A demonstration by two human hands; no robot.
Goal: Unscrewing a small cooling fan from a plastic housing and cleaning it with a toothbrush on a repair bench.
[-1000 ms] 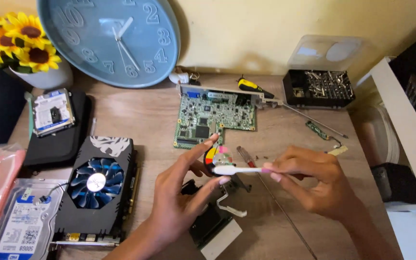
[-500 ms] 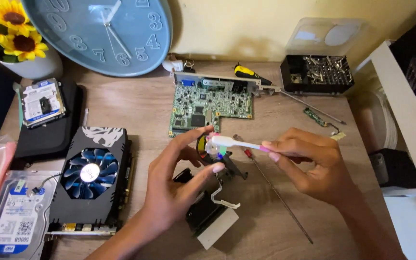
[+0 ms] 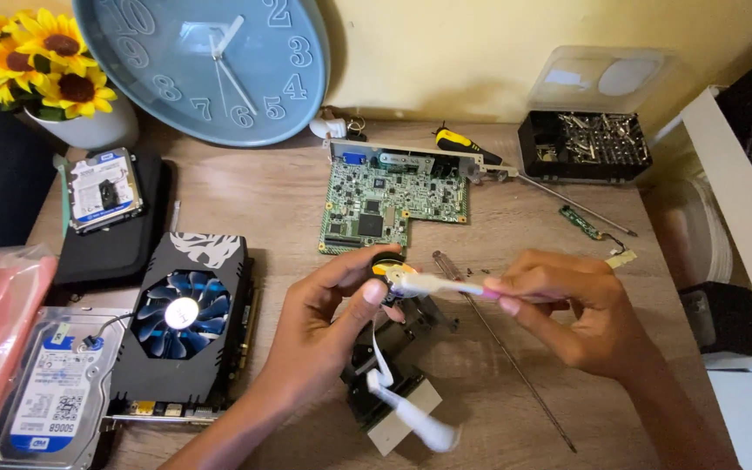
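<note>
My left hand pinches a small round part with a coloured disc, which belongs to a black assembly with a white ribbon cable hanging down. My right hand grips a white toothbrush with a pink handle end, its head pressed against the disc. Both hands hover just above the wooden desk.
A green circuit board lies behind the hands. To the left sit a graphics card with a blue fan and two hard drives. A screwdriver bit case, a yellow-handled screwdriver, a long thin rod, a clock, sunflowers.
The view has shifted slightly, so the hands sit lower and further right in it. The toothbrush head stays against the disc, with small movement of my right hand.
</note>
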